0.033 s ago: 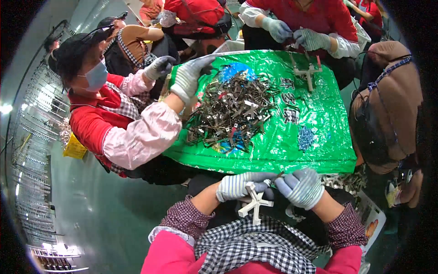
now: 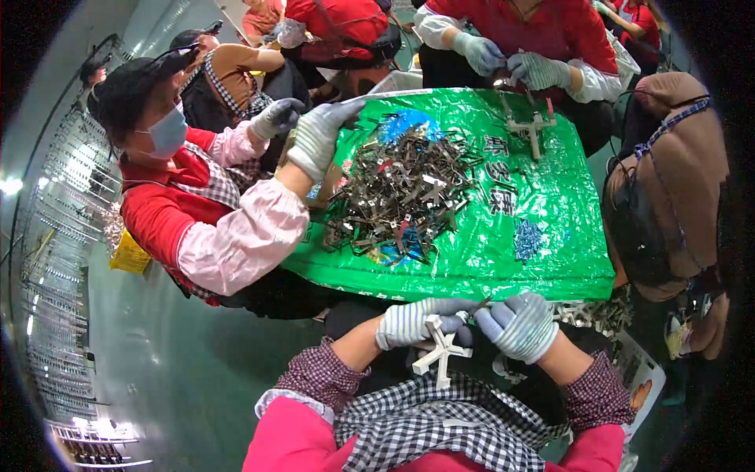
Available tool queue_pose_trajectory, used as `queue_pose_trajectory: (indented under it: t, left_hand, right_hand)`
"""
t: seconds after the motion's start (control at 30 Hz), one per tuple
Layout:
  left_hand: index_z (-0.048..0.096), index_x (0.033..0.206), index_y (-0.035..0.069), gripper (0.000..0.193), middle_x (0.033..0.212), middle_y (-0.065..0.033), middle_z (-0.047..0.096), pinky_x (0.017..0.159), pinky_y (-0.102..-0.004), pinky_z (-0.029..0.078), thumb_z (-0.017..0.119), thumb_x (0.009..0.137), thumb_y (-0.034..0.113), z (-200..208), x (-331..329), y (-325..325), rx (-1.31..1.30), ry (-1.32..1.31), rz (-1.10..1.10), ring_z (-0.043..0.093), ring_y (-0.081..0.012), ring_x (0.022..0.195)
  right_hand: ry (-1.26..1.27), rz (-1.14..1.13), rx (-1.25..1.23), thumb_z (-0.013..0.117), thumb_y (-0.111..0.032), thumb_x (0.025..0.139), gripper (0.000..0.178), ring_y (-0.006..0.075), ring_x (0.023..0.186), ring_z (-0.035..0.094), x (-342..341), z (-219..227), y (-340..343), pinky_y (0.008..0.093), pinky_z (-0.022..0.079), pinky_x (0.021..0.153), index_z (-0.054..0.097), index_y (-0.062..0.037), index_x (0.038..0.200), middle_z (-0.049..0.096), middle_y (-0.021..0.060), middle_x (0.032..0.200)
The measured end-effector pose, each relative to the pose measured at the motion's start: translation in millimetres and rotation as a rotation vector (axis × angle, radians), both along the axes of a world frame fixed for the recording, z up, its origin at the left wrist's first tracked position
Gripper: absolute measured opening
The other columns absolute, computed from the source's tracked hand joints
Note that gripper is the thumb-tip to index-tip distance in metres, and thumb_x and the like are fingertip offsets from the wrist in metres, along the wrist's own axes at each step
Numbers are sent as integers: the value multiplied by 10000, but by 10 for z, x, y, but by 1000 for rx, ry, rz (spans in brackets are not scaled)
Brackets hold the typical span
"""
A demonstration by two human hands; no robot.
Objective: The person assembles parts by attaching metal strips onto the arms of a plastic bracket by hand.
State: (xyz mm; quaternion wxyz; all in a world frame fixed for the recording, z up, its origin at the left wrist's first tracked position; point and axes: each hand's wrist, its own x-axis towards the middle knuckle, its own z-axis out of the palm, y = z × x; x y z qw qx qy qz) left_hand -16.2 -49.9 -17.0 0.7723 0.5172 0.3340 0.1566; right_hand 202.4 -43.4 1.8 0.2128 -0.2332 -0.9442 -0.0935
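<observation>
My left hand (image 2: 413,322), in a striped knit glove, is closed around one arm of a white branched plastic piece (image 2: 443,351) above my lap. Its other arms stick out below the fingers. Close beside it, my right hand (image 2: 521,326), gloved the same way, has its fingertips pinched on a thin dark metal strip (image 2: 481,304). The strip's end reaches toward the white piece between the two hands. Whether they touch is too small to tell.
Ahead lies a green plastic-covered table (image 2: 543,267) bearing a heap of dark metal strips (image 2: 405,193) and a small pile of blue pieces (image 2: 528,239). Another white branched piece (image 2: 535,130) is at the far side. Co-workers sit left and opposite; one gloved hand (image 2: 316,141) hovers by the heap.
The left co-worker's near hand has shifted slightly left, away from the heap. My own hands and the white branched piece have barely moved.
</observation>
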Motion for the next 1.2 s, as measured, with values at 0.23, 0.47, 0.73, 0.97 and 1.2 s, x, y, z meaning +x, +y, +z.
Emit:
queue_pose_trajectory:
  t: [0.23,0.47,0.73,0.97,1.2]
  left_hand:
    - [351,1325,67,458,982,-53,540,688,-263,459,460,895,184,-157,84,-27,44,-98,-41,537,-109,775]
    - [337,1331,116,502,1034,-109,538,738,-311,460,421,841,49,-222,127,-89,448,152,-12,556,-176,849]
    - [401,1282,80,411,858,-56,578,673,-265,462,451,878,141,-221,80,-33,-126,-39,124,541,-113,709]
    - [440,1229,31,402,788,-69,615,639,-265,474,475,899,259,-222,-2,-38,-104,4,27,571,-119,704]
    - [418,1246,9,396,770,-66,605,626,-256,474,417,893,188,-61,72,-22,-41,-19,-52,572,-117,686]
  right_hand:
    - [-7,14,-62,528,-199,680,101,167,486,497,33,-114,-50,335,371,387,550,-119,737,457,10,562]
    - [164,-131,-688,551,-110,777,87,288,591,573,-56,-208,-61,385,449,526,606,-50,748,603,90,683]
    - [118,-323,-1087,529,-164,812,147,297,627,595,-81,-70,-8,401,462,539,616,-51,844,631,128,790]
    - [-103,-40,-103,538,-191,675,190,179,532,508,-70,-111,-47,339,377,412,585,-100,835,491,17,608]
    - [-82,-29,-100,532,-190,703,96,175,522,511,-45,-86,-107,342,353,400,533,-95,705,442,15,548]
